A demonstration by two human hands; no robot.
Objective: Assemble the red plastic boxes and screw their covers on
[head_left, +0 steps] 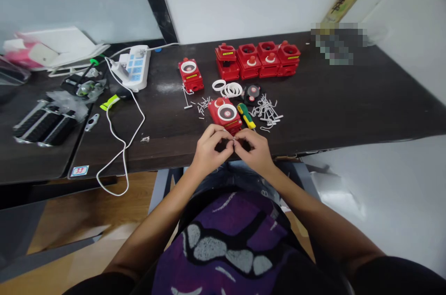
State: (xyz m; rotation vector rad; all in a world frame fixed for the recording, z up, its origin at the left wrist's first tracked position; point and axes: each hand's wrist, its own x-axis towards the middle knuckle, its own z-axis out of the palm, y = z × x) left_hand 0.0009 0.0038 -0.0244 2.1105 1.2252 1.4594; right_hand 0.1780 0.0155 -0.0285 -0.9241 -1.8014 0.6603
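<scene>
Close to the table's front edge, my left hand (212, 147) and my right hand (257, 152) meet with thumbs and forefingers pinched. Whatever lies between the fingertips is too small to make out. Just beyond the fingers sits a red box (216, 108) with a white ring (220, 115) around a dark round face and a red knob on top. A green and yellow screwdriver handle (246, 116) lies to its right. Loose small screws (204, 105) are scattered on its left. Farther right is a pile of small metal T-bars with chains (267, 111).
Several open red housings (249, 72) stand along the back, with another ringed red box (191, 80) left of them. White rings (233, 89) and black round parts (251, 93) lie between. At left are a power strip (141, 79), a white cable (124, 146) and black coiled parts (45, 121).
</scene>
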